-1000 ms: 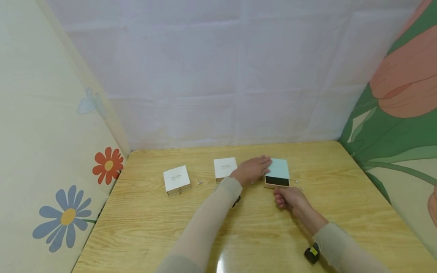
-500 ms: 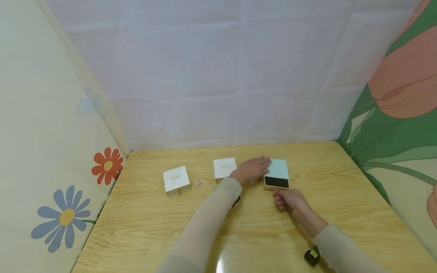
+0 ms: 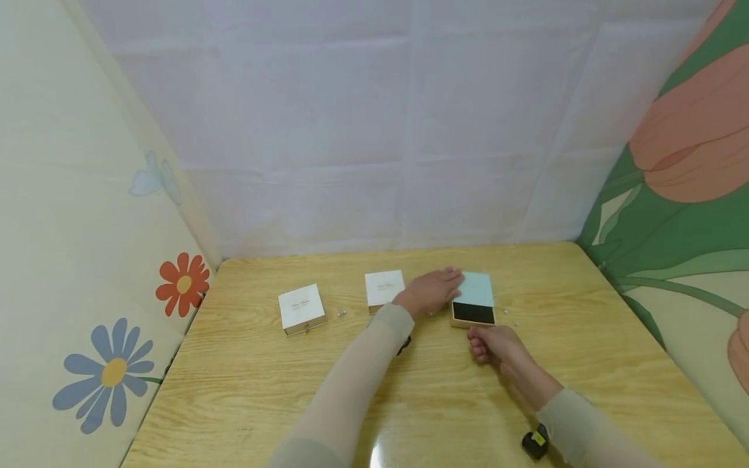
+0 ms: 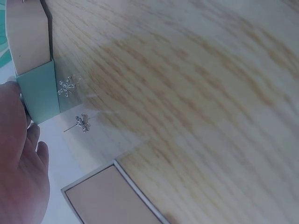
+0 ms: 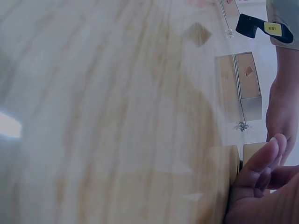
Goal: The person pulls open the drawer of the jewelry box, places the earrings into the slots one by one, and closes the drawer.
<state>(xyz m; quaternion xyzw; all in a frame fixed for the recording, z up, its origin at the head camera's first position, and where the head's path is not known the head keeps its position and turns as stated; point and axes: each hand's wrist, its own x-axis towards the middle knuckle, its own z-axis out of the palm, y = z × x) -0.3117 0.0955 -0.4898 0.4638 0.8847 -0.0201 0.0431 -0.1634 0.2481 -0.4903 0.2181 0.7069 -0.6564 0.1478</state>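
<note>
Steadying the pale-blue sliding cardboard box (image 3: pixel 475 298) on the wooden table (image 3: pixel 409 403).
Left hand (image 3: pixel 432 292) flat on the sleeve, fingers relaxed; right hand (image 3: pixel 494 343) curled at the black-lined drawer front, grip unclear.

The left hand (image 3: pixel 432 291) lies flat, fingers straight, arm stretched forward across the body. The right hand (image 3: pixel 494 343) sits nearer, fingers seemingly curled into a pinch; the sleeved forearm angles in.

The surface (image 3: pixel 409 403) is pale grained wood with a glossy sheen. The mint box (image 3: pixel 476 289) looks like smooth matt card with a black matt insert. The white boxes (image 3: pixel 301 307) look like matt card too. Small earrings (image 4: pixel 67 87) glint like metal.
</note>
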